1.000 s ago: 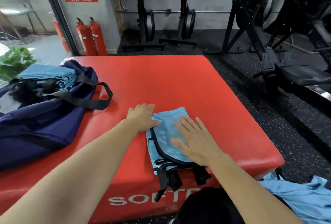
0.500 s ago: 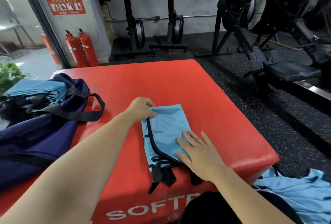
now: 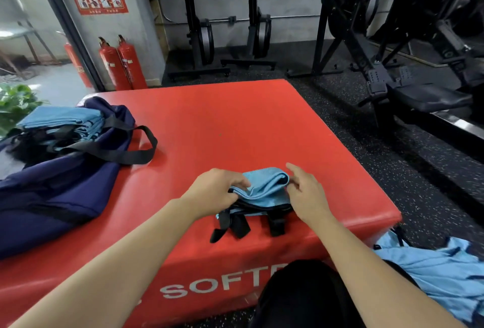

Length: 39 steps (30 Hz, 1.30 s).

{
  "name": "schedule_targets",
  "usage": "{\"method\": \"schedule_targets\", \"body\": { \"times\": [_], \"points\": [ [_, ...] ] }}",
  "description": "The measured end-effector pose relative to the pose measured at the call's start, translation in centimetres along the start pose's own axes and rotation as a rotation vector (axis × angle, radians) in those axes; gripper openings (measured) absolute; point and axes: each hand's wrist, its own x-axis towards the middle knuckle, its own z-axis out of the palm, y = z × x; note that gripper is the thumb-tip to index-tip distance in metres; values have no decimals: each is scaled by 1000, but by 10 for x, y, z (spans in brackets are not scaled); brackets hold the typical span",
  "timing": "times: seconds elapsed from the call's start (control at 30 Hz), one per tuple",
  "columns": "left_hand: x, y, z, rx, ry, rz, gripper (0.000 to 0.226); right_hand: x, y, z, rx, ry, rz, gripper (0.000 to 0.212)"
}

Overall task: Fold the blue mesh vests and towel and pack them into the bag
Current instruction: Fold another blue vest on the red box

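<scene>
the folded vest (image 3: pixel 264 191), lying near the front edge of the red box (image 3: pixel 235 123), is pinched at its left side by the left hand (image 3: pixel 217 191) and at its right by the right hand (image 3: pixel 306 195), and, being judged light and limp, is best supported under both folded sides.

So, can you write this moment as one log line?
vest: folded, on red box | left hand: grips it | right hand: holds it | bag: folded pile at top
</scene>
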Motion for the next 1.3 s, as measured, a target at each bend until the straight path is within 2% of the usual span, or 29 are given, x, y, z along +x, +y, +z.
{"method": "schedule_targets", "body": {
  "times": [0.07, 0.1, 0.23, 0.33, 0.37, 0.47, 0.53, 0.57, 0.63, 0.7, 0.77, 0.83, 1.03, 1.1, 1.17, 1.23, 1.3],
  "points": [
    [-8, -1, 9, 72, 11, 34, 43, -2, -7, -4, -46, -13, 53, 59],
    [-11, -2, 11, 103, 19, 42, 44, -4, -10, -6, -75, -26, 71, 60],
    [-22, 0, 15, 145, 11, 64, 47, -10, -24, -10, -74, -50, 216, 44],
    [-32, 5, 13, 108, -39, 66, 48, -13, -31, -13, -46, -19, 271, 52],
    [-35, 7, 10, 29, -32, 31, 47, -13, -34, -13, -57, -7, 276, 51],
    [-36, 15, 1, -366, 147, -110, 23, -16, -36, -11, -300, -16, 246, 44],
    [-24, 16, -2, -409, 327, -173, 22, -19, -39, -9, -465, 11, 204, 45],
    [-17, 15, -2, -353, 342, -210, 26, -20, -41, -8, -543, 31, 125, 46],
    [-5, 12, 6, -111, 171, -297, 41, -21, -45, -2, -654, -21, -130, 54],
    [-5, 12, 23, 88, -49, -341, 54, -22, -46, 4, -675, -202, -268, 58],
    [-15, 11, 40, 181, -143, -333, 60, -26, -39, 8, -661, -370, -205, 59],
    [-26, 9, 51, 207, -150, -305, 62, -33, -27, 11, -630, -452, -154, 59],
    [-30, 3, 55, 139, -141, -267, 63, -39, -16, 17, -471, -474, -122, 56],
    [-28, 2, 51, 59, -95, -300, 65, -33, -17, 13, -208, -375, -81, 41],
    [-25, 2, 43, -131, 82, -432, 68, -27, -16, 4, 49, -95, -16, 34],
    [-24, 4, 33, -270, 270, -627, 56, -20, -13, -6, 56, 113, 76, 27],
    [-25, 12, 25, -342, 280, -790, 46, -14, -11, -11, -41, 112, 236, 28]
  ]
}}
